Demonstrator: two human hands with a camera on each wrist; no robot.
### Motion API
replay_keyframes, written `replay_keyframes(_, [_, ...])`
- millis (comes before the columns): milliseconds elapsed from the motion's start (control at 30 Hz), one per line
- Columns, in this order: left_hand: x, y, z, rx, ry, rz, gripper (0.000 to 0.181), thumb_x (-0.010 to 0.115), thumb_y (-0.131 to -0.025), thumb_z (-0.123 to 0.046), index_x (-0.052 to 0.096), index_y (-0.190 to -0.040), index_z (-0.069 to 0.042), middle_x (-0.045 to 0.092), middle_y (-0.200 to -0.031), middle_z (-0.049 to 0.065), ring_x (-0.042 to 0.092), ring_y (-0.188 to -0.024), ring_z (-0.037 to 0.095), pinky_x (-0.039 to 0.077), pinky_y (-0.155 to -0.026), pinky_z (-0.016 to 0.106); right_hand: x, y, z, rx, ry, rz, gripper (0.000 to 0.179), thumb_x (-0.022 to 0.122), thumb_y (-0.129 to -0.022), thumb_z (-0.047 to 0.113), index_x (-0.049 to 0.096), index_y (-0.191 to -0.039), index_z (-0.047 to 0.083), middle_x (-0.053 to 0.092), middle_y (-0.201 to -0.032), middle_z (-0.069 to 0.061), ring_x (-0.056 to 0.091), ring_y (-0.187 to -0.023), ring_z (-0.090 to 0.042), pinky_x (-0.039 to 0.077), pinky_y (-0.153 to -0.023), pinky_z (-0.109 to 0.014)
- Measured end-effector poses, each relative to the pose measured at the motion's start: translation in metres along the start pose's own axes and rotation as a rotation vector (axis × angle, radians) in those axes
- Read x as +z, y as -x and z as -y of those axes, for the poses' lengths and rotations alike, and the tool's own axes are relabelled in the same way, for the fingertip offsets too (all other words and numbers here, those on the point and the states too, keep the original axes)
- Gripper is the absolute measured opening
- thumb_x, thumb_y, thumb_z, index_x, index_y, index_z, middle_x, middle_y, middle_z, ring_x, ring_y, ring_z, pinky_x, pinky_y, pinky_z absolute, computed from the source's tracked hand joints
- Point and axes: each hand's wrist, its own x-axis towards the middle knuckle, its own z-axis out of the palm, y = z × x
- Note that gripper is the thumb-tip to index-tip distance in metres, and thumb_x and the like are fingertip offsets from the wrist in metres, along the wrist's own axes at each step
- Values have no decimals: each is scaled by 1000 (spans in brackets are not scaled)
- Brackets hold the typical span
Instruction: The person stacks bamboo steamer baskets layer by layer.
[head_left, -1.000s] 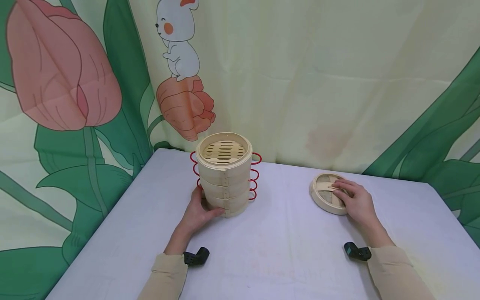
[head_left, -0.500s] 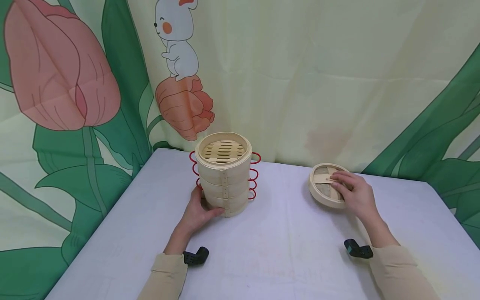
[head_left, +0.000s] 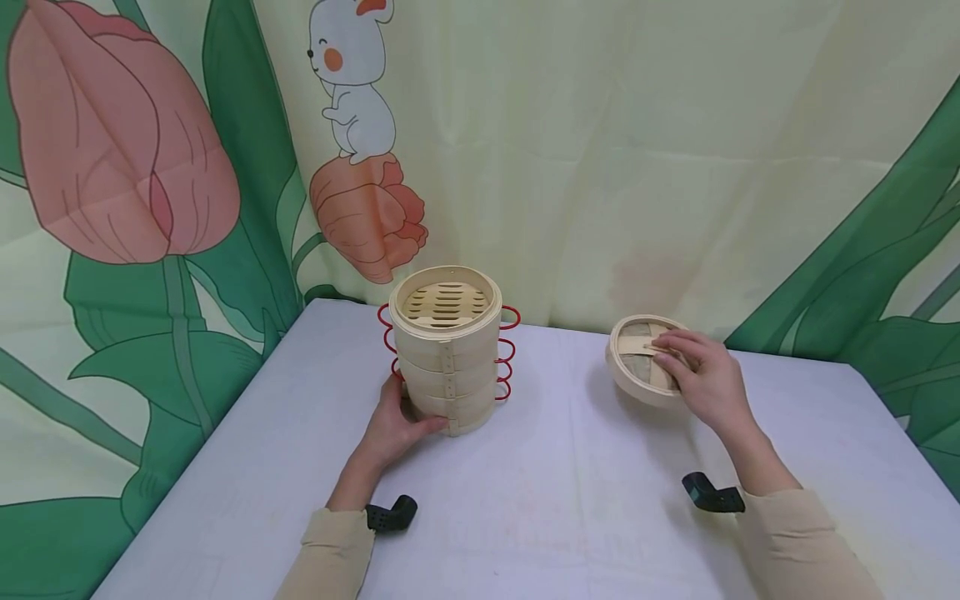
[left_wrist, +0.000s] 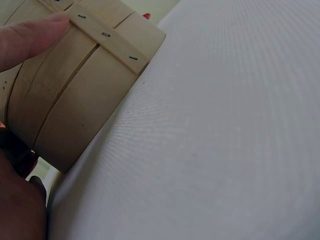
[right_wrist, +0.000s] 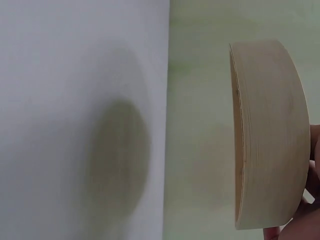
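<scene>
A stack of bamboo steamer baskets (head_left: 448, 358) stands upright left of the middle of the table, red loops sticking out at both sides and the slatted floor of the top basket showing. My left hand (head_left: 392, 427) grips the stack low down, thumb across the front; its other fingers are mostly hidden behind the left side. In the left wrist view the bottom basket (left_wrist: 95, 85) touches the cloth. To the right, my right hand (head_left: 705, 382) pinches the steamer lid (head_left: 637, 367) by its top strap. The lid (right_wrist: 270, 135) hangs above the table, slightly tilted.
A white cloth (head_left: 540, 500) covers the table. Behind its back edge hangs a printed curtain (head_left: 570, 167) with tulips and a rabbit. Both wrists carry small black cameras, one at the left wrist (head_left: 392, 513) and one at the right (head_left: 711, 493).
My right hand has raised the lid off the table and carried it slightly left and away from me; its shadow has come apart from it. The left hand and stack stay in place.
</scene>
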Motion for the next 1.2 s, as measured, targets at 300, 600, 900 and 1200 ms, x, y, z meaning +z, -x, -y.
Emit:
replay_keyframes(300, [0, 0, 1, 9, 5, -2, 105, 90, -75, -16, 21, -153, -1, 34, -151, 19, 31, -143, 34, 20, -117, 53, -6, -3, 29, 9, -18, -35, 21, 68, -97, 7, 71, -115, -3, 58, -133, -22, 45, -133, -45, 39, -103, -60])
replay_keyframes(600, [1, 0, 1, 5, 1, -4, 106, 90, -75, -17, 21, -153, -2, 32, -152, 20, 29, -144, 35, 20, -117, 54, -11, -9, 56, 5, -44, -38, 22, 69, -97, 9, 72, -116, -1, 59, -132, -18, 46, -134, -39, 41, -104, -54])
replay_keyframes(900, [0, 0, 1, 18, 16, -6, 105, 90, -75, -14, 21, -153, -1, 34, -151, 20, 30, -143, 35, 20, -117, 54, -15, -20, 89, -26, -87, -35, 23, 72, -95, 12, 74, -116, 2, 62, -130, -11, 48, -132, -31, 41, -95, -17])
replay_keyframes(1200, [1, 0, 0, 19, 16, -6, 104, 89, -75, -15, 22, -153, 0, 34, -151, 21, 31, -142, 36, 21, -117, 54, -9, -32, 119, -81, -156, -17, 21, 72, -94, 6, 74, -114, 0, 63, -127, -13, 51, -128, -28, 44, -99, -22])
